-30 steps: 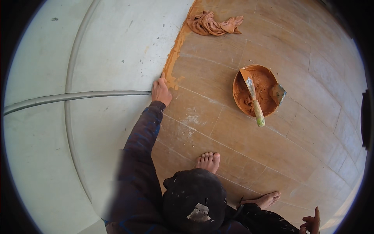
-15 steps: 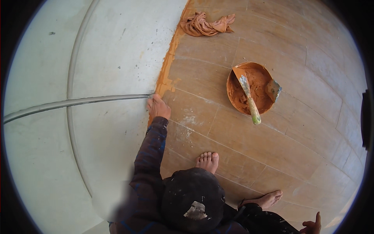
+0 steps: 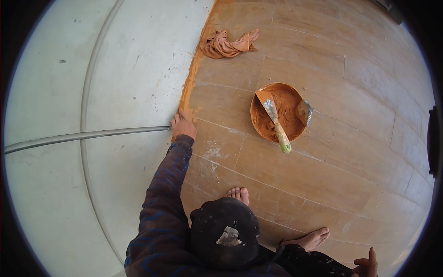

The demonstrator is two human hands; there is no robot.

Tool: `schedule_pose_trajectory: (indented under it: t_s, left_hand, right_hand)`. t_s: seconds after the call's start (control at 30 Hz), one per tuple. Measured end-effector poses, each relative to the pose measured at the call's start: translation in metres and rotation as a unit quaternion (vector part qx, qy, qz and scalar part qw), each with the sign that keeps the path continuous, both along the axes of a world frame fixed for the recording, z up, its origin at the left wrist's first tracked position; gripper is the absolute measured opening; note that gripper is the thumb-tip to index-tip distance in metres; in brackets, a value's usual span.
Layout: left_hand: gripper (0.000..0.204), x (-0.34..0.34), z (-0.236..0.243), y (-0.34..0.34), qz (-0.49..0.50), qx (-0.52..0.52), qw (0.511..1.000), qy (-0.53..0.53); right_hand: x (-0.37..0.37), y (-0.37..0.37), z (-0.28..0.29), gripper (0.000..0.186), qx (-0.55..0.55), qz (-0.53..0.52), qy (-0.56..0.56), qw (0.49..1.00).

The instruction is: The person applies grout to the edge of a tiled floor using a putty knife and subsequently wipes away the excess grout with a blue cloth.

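Observation:
My left hand [image 3: 183, 125] reaches the joint between the white wall and the tiled floor. Its fingers are bent close together, the tips against a strip of orange filler [image 3: 188, 87]; anything between them is hidden. Low at the right edge, my right hand [image 3: 366, 267] is partly cut off, index finger stretched out, holding nothing that I can see. On the floor right of my left hand stands a round tub [image 3: 253, 121] of thick orange paste. Across it rests a putty knife [image 3: 273, 113] with a pale green-ended handle. A second smeared blade [image 3: 304, 112] leans on its right rim.
A crumpled orange-stained cloth [image 3: 229, 45] lies by the wall, beyond the tub. Grey conduits [image 3: 99, 134] cross the white wall [image 3: 131, 87]. My bare feet [image 3: 239, 195] stand on the wood-look tiles [image 3: 272, 184], and a dark paint-spotted round shape [image 3: 224, 249] hides part of the floor.
The view has shifted, so tub and cloth sit lower and further left. My left hand remains at the joint, its fingers now reaching more along the filler strip.

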State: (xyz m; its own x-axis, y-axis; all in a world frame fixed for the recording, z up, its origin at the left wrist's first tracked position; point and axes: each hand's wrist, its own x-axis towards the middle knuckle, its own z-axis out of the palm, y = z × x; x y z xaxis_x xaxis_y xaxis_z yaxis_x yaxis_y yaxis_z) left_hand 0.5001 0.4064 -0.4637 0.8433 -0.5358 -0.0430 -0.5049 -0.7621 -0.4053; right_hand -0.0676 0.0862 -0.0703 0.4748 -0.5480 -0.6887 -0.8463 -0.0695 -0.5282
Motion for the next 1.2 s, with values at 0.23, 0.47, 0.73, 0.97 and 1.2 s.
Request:
schedule_pose_trajectory:
  t_s: [0.23,0.47,0.73,0.97,1.2]
  left_hand:
    - [0.058,-0.003,-0.003,-0.002,0.01,0.073,0.997,0.01]
    - [0.049,0.005,0.077,0.016,0.025,-0.191,0.966,0.172]
    - [0.041,-0.125,0.163,-0.111,0.052,-0.209,0.918,0.333]
    - [0.054,-0.45,0.112,-0.425,-0.06,-0.276,0.751,0.596]
    - [0.059,-0.574,0.12,-0.614,-0.162,-0.13,0.83,0.518]
  right_hand:
    - [-0.02,-0.048,-0.026,0.053,0.034,0.038,-0.08,0.995]
    - [-0.067,-0.106,-0.056,0.062,-0.052,0.061,-0.215,0.973]
    - [-0.139,-0.175,-0.092,0.055,-0.096,0.027,-0.254,0.962]
    - [-0.178,-0.23,-0.164,0.05,-0.123,-0.024,-0.264,0.956]
    - [-0.202,-0.266,-0.259,0.051,-0.068,-0.132,-0.194,0.97]
